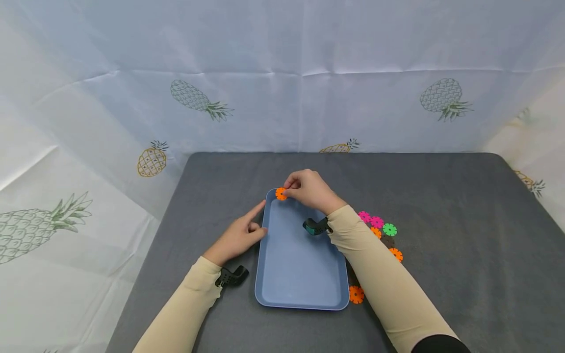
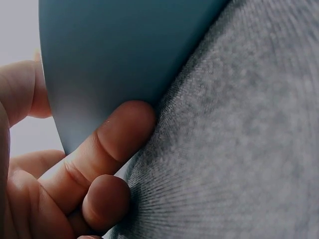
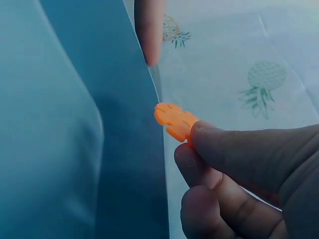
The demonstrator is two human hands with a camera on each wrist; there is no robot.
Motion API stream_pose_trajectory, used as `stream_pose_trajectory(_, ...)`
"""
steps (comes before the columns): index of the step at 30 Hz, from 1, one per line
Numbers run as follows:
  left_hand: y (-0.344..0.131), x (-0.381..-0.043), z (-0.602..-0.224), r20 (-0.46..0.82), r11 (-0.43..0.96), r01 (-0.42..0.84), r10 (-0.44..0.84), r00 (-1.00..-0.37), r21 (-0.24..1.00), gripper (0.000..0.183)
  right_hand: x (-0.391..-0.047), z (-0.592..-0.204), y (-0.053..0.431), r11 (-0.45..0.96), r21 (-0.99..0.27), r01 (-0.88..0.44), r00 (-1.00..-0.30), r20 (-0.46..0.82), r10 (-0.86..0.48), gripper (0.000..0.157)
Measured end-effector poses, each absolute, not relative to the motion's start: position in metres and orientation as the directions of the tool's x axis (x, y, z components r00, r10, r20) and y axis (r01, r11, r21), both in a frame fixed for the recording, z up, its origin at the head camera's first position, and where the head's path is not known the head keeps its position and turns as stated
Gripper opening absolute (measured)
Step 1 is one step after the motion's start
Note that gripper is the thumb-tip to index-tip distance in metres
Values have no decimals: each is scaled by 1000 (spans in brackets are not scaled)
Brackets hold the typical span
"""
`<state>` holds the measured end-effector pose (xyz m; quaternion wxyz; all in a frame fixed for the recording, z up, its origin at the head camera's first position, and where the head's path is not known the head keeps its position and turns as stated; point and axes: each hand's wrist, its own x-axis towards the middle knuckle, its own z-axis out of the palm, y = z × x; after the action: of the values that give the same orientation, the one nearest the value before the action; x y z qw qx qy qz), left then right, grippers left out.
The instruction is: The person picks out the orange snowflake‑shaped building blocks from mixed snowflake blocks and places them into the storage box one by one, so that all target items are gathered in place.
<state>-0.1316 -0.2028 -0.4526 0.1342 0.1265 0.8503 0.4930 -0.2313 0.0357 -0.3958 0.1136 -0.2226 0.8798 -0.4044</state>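
At the far left corner of a blue tray (image 1: 304,264), my right hand (image 1: 311,190) pinches an orange notched disc (image 1: 281,194) between thumb and fingertips. In the right wrist view the disc (image 3: 175,121) is tilted, its outer end right at the tray's rim (image 3: 162,114). My left hand (image 1: 238,238) holds the tray's left edge, its index finger stretched forward along the rim and its thumb at the rim. From the left wrist view, one fingertip (image 2: 132,122) presses the outer wall of the tray (image 2: 114,55), with another finger curled below it.
Right of the tray, partly behind my right forearm, lie several notched discs: pink (image 1: 376,222), green (image 1: 390,229), orange (image 1: 396,254), and dark brown ones. Another orange disc (image 1: 356,294) lies by the tray's near right corner. A grey cloth (image 1: 463,274) covers the table; a pineapple-print curtain (image 1: 282,108) hangs behind.
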Motion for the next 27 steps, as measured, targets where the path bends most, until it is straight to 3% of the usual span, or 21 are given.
stream_pose_trajectory(27, -204, -132, -453, -122, 482, 61, 339, -933, 874, 81, -228, -427, 16, 640, -743, -195, -928, -71, -365, 6)
